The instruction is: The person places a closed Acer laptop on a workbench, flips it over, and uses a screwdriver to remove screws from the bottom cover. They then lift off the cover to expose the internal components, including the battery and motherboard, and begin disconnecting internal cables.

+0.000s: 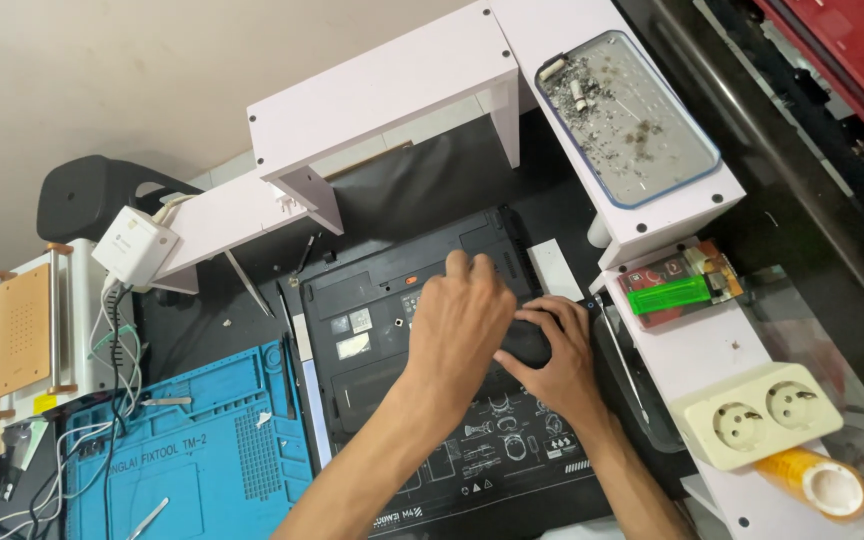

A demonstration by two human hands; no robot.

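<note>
A black laptop (392, 300) lies upside down on a dark printed mat (512, 470). My left hand (457, 320) rests flat on the laptop's underside, fingers stretched toward its far edge. Beside it, my right hand (557, 355) curls around a black part (524, 340) at the laptop's right side, thumb on top. Whether this part is loose or fixed to the laptop I cannot tell.
A blue work mat (192, 450) with tweezers lies left. White shelves (382, 90) span above; one bears a tray of ash and butts (627, 120). A green lighter (670, 293), a double socket (757, 415) and an orange tape roll (822, 483) sit right. Cables and a white adapter (135, 245) hang left.
</note>
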